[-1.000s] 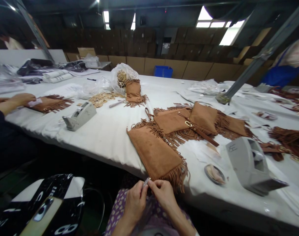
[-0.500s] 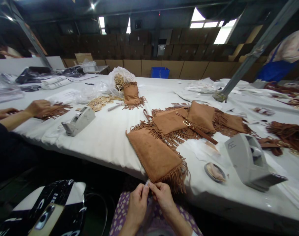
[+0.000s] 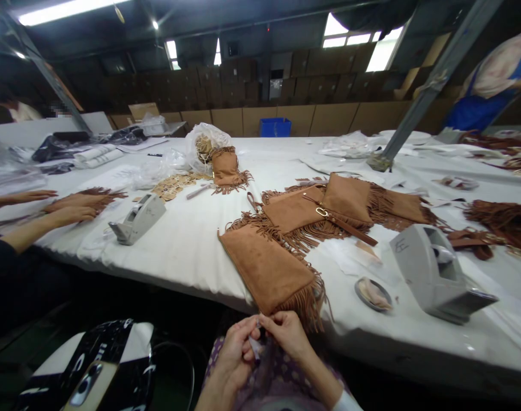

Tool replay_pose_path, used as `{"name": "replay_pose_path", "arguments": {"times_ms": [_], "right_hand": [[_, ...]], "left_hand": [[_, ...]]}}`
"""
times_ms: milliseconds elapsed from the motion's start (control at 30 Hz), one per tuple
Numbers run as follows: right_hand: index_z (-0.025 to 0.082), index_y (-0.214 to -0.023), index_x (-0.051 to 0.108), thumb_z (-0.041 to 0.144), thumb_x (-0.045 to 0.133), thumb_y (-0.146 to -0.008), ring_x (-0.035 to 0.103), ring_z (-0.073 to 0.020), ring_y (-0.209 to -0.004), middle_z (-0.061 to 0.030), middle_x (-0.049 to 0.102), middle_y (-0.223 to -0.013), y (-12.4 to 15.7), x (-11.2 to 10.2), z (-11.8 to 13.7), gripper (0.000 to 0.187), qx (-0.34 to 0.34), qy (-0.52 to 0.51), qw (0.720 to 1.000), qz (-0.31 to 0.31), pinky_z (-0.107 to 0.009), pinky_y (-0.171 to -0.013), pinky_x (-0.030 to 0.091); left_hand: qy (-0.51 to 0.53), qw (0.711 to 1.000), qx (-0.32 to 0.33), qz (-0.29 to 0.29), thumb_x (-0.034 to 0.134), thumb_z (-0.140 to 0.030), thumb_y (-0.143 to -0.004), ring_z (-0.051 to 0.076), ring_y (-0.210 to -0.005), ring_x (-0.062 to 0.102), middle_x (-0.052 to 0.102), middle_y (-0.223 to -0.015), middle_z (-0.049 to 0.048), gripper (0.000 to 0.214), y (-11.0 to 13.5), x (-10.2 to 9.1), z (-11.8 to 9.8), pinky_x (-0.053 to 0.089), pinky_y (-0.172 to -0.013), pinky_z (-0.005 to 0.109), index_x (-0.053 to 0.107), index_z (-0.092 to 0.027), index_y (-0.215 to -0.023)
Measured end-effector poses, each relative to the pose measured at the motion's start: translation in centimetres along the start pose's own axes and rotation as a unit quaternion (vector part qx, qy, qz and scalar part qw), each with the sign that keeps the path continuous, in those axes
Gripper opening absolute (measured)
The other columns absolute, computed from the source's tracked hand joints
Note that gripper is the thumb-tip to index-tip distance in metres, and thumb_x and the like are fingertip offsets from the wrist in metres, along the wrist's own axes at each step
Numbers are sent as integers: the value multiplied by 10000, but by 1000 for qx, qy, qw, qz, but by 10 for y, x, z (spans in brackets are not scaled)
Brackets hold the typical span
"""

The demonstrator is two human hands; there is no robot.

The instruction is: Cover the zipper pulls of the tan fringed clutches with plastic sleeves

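Observation:
My left hand (image 3: 235, 348) and my right hand (image 3: 288, 334) meet just below the table's front edge, over my lap. Both are pinched together on a small pale strip (image 3: 255, 345), too small to name. Right above them a brown suede fringed bag (image 3: 269, 271) lies flat on the white table (image 3: 187, 240), its fringed end hanging over the edge beside my right hand. More fringed bags (image 3: 329, 208) lie piled behind it, one with a gold buckle strap.
A grey tape dispenser (image 3: 436, 274) stands right of the bag, a small round dish (image 3: 373, 293) beside it. Another dispenser (image 3: 138, 217) sits at left, near a co-worker's hands (image 3: 67, 208) on a fringed piece. A person in blue stands far right.
My hands have dropped slightly below the bag's corner, still pinched on the strip. The co-worker's hands at left have shifted over their fringed piece.

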State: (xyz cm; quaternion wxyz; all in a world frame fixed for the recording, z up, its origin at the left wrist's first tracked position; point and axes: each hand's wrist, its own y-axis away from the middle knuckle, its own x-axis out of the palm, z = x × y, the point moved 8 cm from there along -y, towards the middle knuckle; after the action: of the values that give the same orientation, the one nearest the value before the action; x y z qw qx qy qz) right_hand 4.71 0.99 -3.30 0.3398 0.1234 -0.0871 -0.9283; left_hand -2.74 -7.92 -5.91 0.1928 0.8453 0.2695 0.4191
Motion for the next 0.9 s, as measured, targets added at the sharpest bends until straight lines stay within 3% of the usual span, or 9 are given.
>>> {"name": "replay_pose_path", "arguments": {"times_ms": [100,167,267,400,500,600,733,900], "right_hand": [[176,-377,425,573,665,-661,240,-63,-431,59,288,-409,-2,-10,3,544,-18,54,997,-47,-233,-417,156],[186,-365,366,570,650,-672,221,-62,-440,62,239,-424,-2,-13,2,568,-34,83,994,-60,-238,-424,143],[175,-393,413,562,577,-744,270,-78,-456,48,284,-439,7,-20,0,547,-56,102,991,-64,-238,-433,174],[152,-556,598,542,521,-823,428,-116,-503,12,474,-508,29,-26,5,478,-57,55,993,-84,-231,-472,310],[159,-826,672,516,570,-818,527,-131,-543,-19,619,-674,37,-7,15,371,-54,-57,997,-22,-246,-540,415],[192,-1031,595,492,644,-781,524,-96,-491,-6,629,-741,36,16,24,394,-40,-211,976,46,-221,-497,417],[225,-1167,472,440,700,-771,457,-44,-425,31,606,-691,33,30,36,505,-16,-348,932,96,-138,-405,298],[241,-1335,338,468,635,-826,342,-13,-347,21,637,-684,38,33,58,631,7,-411,900,147,-131,-389,296]], "left_hand": [[104,992,-65,5,614,-181,-806,-32,-328,176,440,-525,-75,88,1,1,9,141,-317,98,614,-93,-797],[113,992,-64,-6,614,-172,-808,-35,-324,188,440,-524,-75,84,2,0,10,147,-315,94,617,-90,-796],[58,998,10,-31,725,-242,-732,-36,-324,206,448,-525,-79,199,3,-4,1,163,-316,101,647,-92,-837],[-76,986,129,-69,754,-446,-682,-13,-326,231,441,-513,-84,384,9,-4,-15,167,-316,130,680,-117,-864],[-185,954,210,-105,722,-478,-705,42,-400,408,520,-545,-43,383,19,0,-29,297,-370,150,700,-129,-861],[-234,931,258,-107,724,-445,-717,122,-622,585,638,-672,29,332,29,9,-38,456,-550,191,701,-138,-841],[-116,972,200,-45,735,-430,-719,70,-433,487,596,-579,-30,321,31,22,-31,381,-424,166,622,-190,-901],[82,995,39,37,812,-347,-655,-5,-292,265,444,-484,-114,388,32,38,-20,165,-307,112,569,-221,-931]]}}
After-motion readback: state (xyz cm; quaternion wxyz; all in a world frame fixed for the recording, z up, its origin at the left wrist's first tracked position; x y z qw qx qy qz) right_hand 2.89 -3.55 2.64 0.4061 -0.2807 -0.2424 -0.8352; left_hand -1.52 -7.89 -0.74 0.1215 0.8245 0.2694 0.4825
